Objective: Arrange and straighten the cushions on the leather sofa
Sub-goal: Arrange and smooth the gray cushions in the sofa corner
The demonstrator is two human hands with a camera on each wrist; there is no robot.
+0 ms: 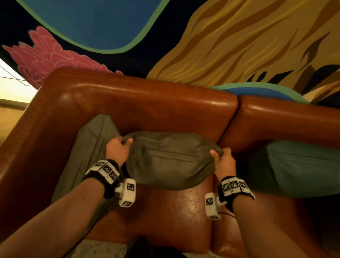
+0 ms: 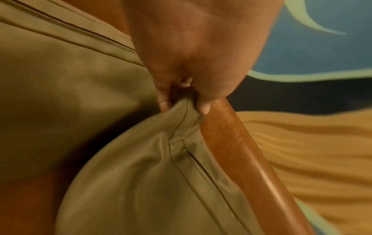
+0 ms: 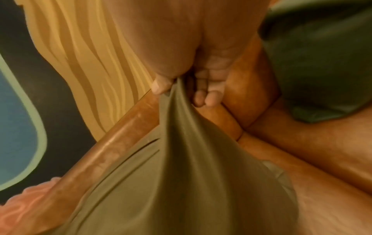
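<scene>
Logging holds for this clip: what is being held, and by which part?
The olive cushion: left hand and right hand each pinch one of its upper corners.

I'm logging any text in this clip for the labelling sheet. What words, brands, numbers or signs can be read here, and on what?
No readable words, brands or numbers in any view.
Wristbands: black-and-white square marker patterns only, no letters.
White wrist camera housings: the same kind of markers, no text.
Olive cushion, teal cushion, leather sofa: no label or tag shows.
Mural behind: painted shapes only, no lettering.
</scene>
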